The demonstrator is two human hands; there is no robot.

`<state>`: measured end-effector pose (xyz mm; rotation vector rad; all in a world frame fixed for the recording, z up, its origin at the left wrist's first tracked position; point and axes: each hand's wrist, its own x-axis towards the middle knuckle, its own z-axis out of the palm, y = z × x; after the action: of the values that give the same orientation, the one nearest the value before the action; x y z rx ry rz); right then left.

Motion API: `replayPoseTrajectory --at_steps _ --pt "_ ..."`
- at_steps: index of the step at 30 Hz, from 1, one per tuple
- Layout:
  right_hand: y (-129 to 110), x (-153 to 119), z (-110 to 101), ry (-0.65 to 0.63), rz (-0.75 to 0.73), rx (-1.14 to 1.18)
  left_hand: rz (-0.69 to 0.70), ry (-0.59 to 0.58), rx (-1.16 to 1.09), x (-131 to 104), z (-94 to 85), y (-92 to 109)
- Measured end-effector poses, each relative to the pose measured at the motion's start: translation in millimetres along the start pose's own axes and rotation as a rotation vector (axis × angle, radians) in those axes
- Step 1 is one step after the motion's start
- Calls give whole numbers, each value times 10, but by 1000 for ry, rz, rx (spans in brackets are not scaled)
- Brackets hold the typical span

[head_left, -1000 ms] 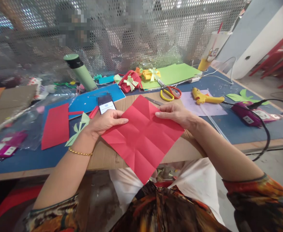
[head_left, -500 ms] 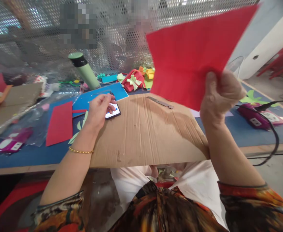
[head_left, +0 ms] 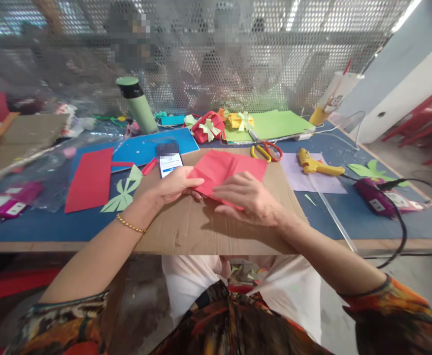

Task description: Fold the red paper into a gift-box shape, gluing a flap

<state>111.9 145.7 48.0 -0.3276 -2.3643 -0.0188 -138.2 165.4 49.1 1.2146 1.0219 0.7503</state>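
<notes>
A creased sheet of red paper point(head_left: 216, 165) lies tilted above the cardboard sheet point(head_left: 186, 231). My left hand point(head_left: 181, 185) pinches its near left edge, thumb on top. My right hand point(head_left: 247, 199) lies across its near right part, fingers stretched out and together, some of the paper hidden beneath them. A phone point(head_left: 170, 162) with a lit screen rests just beyond my left hand. Beyond the paper's right corner are scissors point(head_left: 263, 148) with one yellow and one red handle.
A yellow glue gun point(head_left: 317, 165) rests on lilac paper point(head_left: 289, 172) at right, by a clear stick point(head_left: 336, 222). Farther back stand a green bottle point(head_left: 140, 106) and a drink cup point(head_left: 336, 96). Red paper point(head_left: 90, 180) and green paper leaves point(head_left: 123, 192) lie left. A black cable point(head_left: 404, 227) trails right.
The red sheet has come down from the raised right hand to over the cardboard. My left hand has moved right and now grips it; my right hand has flattened over it.
</notes>
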Motion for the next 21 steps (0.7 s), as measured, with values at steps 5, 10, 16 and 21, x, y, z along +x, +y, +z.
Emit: replayPoseTrajectory --at_steps 5,10,16,21 --pt "363 16 -450 270 647 13 -88 -249 86 -123 -188 105" --pt "562 -53 -515 -217 1090 -60 -83 -143 424 -90 -124 211" --pt "493 -177 -399 -328 1201 52 60 118 733 68 5 259" --pt "482 -216 -419 -309 1211 -59 82 240 1106 6 -96 287"
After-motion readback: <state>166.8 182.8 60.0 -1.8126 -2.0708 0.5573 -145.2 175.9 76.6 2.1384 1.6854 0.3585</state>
